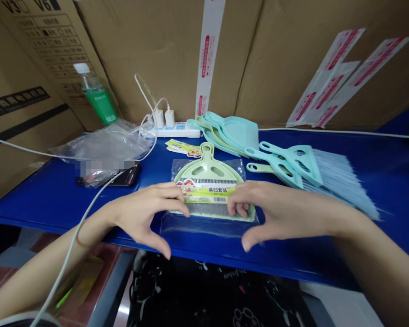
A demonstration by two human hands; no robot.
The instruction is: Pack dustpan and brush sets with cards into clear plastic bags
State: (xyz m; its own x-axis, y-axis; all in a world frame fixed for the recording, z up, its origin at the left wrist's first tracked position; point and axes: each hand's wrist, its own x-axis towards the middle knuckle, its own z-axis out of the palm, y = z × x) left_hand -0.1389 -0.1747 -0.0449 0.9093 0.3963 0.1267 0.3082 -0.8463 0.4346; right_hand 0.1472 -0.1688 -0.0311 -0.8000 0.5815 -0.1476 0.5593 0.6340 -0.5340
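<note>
Now the fingers (170, 194) of the left hand (141, 213) and right hand (276, 211) lie spread, gripping nothing, pressing the clear plastic bag (207, 225) at the bench's (378, 181) front edge. The light green plastic dustpan set (207, 169) is already inside. Loose blue-green plastic dustpans (236, 131) and brushes (310, 168) lie behind, unbagged.

V3 and V6 are printed on the cardboard box (30, 9). 桌扫套装 can be read on the label (218, 190) of the bagged dustpan (207, 169). The tape (207, 54) print's too blurry tbh.

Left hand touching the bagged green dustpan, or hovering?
Touching. Head view: the left hand lays its fingertips on the bagged green dustpan, overlapping its label with no gap.
</note>
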